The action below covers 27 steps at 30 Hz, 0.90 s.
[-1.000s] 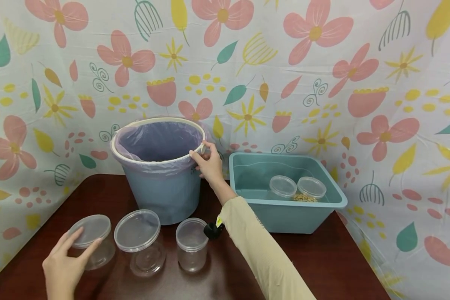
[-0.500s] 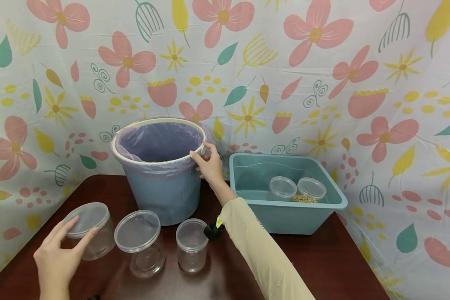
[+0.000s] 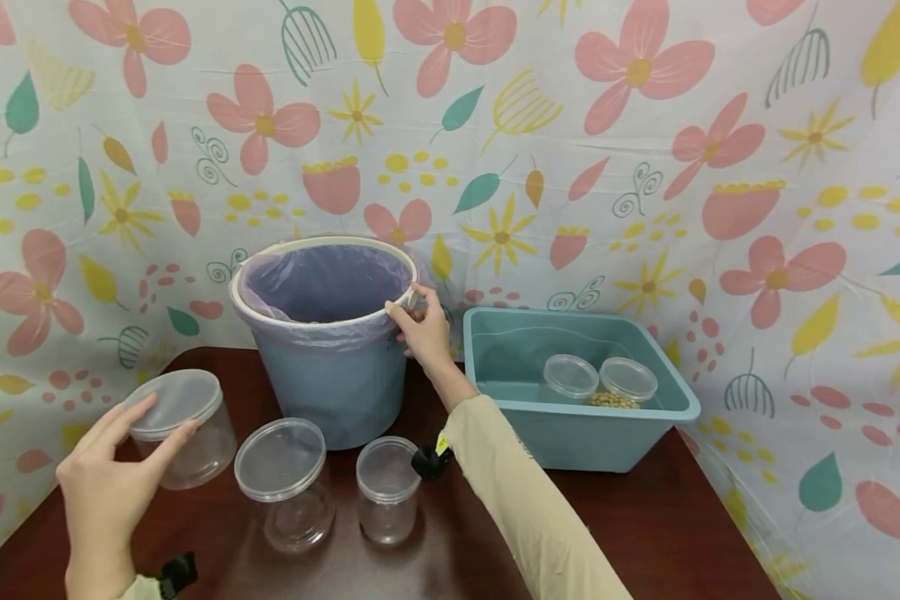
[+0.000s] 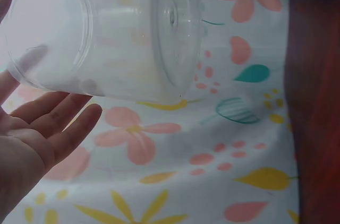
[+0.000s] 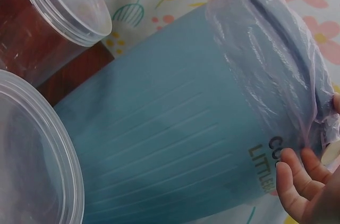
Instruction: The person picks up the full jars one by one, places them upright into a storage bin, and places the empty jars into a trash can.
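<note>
- Head view: the left hand [image 3: 105, 475] grips a lidded clear container [image 3: 183, 429], thumb and fingers curled round its lid and upper wall. The container is tilted and appears raised off the worktop [image 3: 645, 517], over the left edge near the front.
- Head view: the right hand [image 3: 420, 329] holds the rim of the blue bin [image 3: 330, 383], fingers curled over the white ring and purple liner [image 3: 322, 283]. The bin stands at the back edge of the worktop, left of centre.
- Head view: a wide clear tub [image 3: 285, 483] and a small clear jar [image 3: 386, 492], both lidded, stand side by side near the front edge, just in front of the bin.
- Head view: a teal basin [image 3: 585, 425] sits at the right edge and contains two lidded jars [image 3: 600, 383]; one shows beans at its base.
- Left wrist view: the clear container [image 4: 106, 33] lies on its side against the fingers [image 4: 58, 123]; the palm is visible beneath. Floral cloth [image 4: 212, 155] fills the background.
- Right wrist view: fingertips [image 5: 297, 181] press the bin wall [image 5: 170, 139] beside its printed lettering, under the gathered liner [image 5: 276, 59]. Two lidded clear containers occupy the left of the frame.
</note>
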Available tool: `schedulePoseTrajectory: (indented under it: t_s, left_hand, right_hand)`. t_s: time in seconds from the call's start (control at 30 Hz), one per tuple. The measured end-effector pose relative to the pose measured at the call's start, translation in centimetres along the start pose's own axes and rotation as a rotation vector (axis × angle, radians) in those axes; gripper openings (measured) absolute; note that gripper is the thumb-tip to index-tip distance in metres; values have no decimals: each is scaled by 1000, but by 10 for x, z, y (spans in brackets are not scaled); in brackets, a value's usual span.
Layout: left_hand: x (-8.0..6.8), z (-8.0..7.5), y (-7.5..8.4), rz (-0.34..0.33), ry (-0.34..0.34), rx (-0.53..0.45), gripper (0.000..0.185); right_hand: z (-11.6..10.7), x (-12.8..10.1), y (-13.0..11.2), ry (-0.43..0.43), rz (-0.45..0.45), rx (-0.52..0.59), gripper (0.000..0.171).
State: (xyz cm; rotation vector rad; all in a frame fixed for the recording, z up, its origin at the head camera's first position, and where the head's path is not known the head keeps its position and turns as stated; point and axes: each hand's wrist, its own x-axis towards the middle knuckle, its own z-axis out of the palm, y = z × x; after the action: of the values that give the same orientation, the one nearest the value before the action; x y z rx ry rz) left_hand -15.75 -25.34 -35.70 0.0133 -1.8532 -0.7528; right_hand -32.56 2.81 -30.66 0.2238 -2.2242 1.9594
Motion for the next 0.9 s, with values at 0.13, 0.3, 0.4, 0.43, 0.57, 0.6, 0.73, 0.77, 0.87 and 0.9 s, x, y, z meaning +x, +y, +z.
schedulePoseTrajectory:
  t_s: [0.13, 0.3, 0.4, 0.43, 0.57, 0.6, 0.73, 0.77, 0.87, 0.9]
  left_hand:
    - [10, -3, 7, 50, -19, -17, 54]
    - [19, -3, 11, 75, 1, -48, 52]
    - [23, -3, 14, 78, 26, -60, 51]
    - [24, -3, 15, 83, 29, -60, 51]
    - [30, -5, 22, 107, 25, -56, 53]
    - [33, -5, 24, 115, 26, -56, 54]
    - [42, -6, 30, 140, 40, -66, 59]
    - [45, -6, 31, 146, 40, -67, 60]
    - [53, -8, 36, 156, 42, -69, 55]
    - [56, -8, 38, 154, 42, -68, 52]
  right_hand:
    - [-2, 1, 1, -8, 3, -12, 55]
    - [-5, 3, -2, -19, 16, -39, 54]
    - [-7, 4, -6, -31, 27, -58, 53]
    - [-8, 3, -7, -35, 32, -63, 53]
    - [-9, 3, -10, -40, 49, -78, 53]
    - [-9, 2, -10, -40, 53, -80, 53]
    - [-8, 3, -10, -40, 62, -85, 54]
    - [-8, 3, -10, -40, 64, -86, 54]
    - [-8, 2, -10, -39, 64, -84, 55]
    - [-8, 2, -9, -39, 64, -83, 55]
